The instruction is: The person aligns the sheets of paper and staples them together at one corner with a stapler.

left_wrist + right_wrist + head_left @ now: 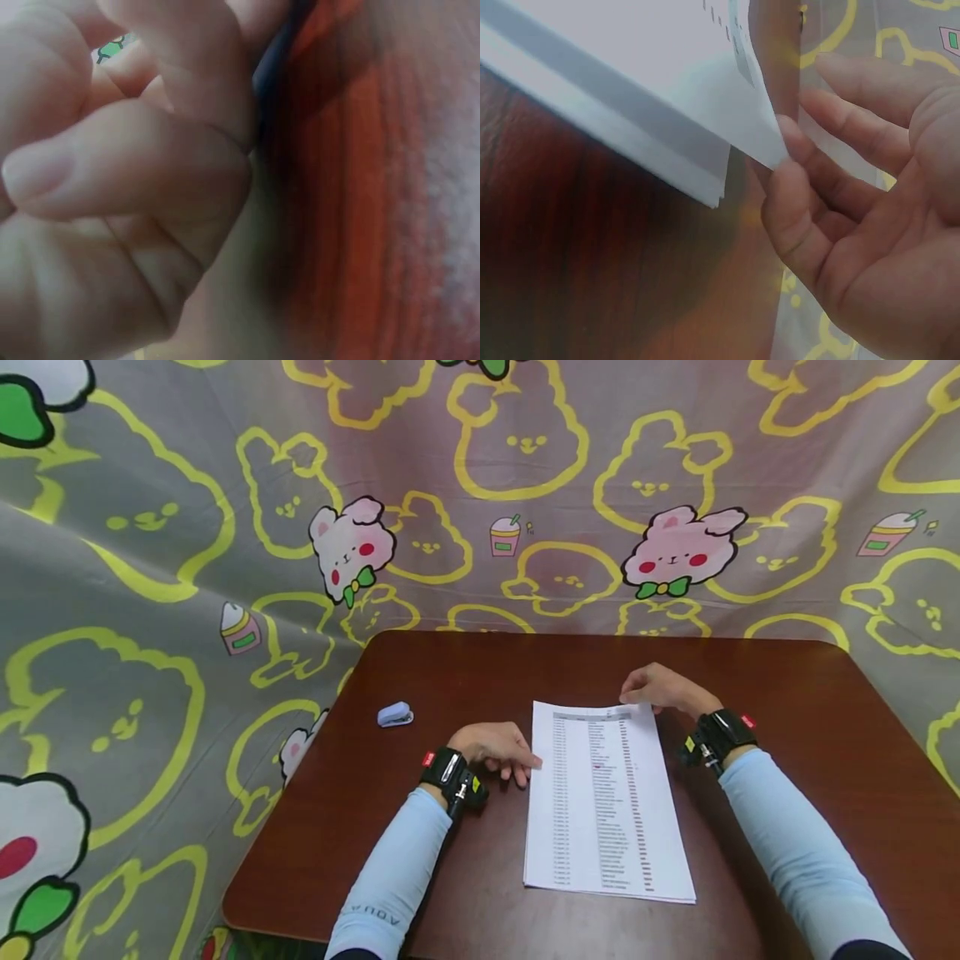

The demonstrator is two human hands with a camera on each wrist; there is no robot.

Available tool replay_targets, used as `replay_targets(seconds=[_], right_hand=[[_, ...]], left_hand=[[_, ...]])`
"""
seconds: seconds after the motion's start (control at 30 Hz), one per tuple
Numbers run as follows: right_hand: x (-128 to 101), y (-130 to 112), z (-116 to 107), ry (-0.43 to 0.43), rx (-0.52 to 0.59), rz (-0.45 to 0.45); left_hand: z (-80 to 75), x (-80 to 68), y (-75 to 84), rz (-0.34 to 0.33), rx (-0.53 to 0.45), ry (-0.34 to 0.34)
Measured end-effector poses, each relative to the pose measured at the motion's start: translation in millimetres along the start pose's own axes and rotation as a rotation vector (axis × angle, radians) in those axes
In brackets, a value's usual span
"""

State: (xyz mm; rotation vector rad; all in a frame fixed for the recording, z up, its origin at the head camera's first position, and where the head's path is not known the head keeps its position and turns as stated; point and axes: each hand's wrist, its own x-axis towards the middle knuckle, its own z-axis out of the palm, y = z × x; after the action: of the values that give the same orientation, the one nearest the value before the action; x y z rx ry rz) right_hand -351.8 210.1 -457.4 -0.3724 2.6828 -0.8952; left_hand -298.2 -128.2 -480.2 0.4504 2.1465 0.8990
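White printed sheets [609, 827] lie in a stack on the brown table, a long list in columns on the top one. At the far right corner my right hand [663, 687] pinches the top sheet between thumb and fingertips. In the right wrist view that corner [761, 142] is lifted apart from the sheets below [652, 169]. My left hand [497, 747] is at the stack's left edge, a fingertip right at the paper. Its other fingers [135, 161] curl loosely in the left wrist view, with no paper visible among them.
A small light-blue stapler [394, 715] lies on the table [465, 668], left of the sheets and beyond my left hand. A cartoon-printed curtain [555, 518] hangs behind the table and along its left side. Each wrist wears a black strapped device [452, 777].
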Motion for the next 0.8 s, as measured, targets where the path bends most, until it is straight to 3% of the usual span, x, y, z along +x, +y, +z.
replay_targets(seconds=[0.23, 0.3, 0.43, 0.5, 0.57, 0.8], right_hand=[[-14, 3, -4, 0.023, -0.007, 0.03], [-23, 6, -8, 0.045, -0.025, 0.049], [-43, 15, -15, 0.09, -0.032, 0.121], [-48, 17, -16, 0.095, -0.016, 0.159], [-51, 19, -15, 0.083, 0.007, 0.184], [-47, 24, 3, 0.084, 0.072, 0.238]], left_hand=[[-2.6, -6.6, -1.4, -0.005, -0.051, 0.059], [-5.2, -10.0, -1.6, -0.002, -0.091, 0.156], [-9.4, -12.5, 0.0, -0.003, -0.237, 0.431], [-12.0, -12.2, 1.5, -0.011, -0.295, 0.528], [-13.6, -9.9, 4.1, -0.025, -0.315, 0.557], [-8.8, 4.9, 13.2, -0.072, -0.369, 0.534]])
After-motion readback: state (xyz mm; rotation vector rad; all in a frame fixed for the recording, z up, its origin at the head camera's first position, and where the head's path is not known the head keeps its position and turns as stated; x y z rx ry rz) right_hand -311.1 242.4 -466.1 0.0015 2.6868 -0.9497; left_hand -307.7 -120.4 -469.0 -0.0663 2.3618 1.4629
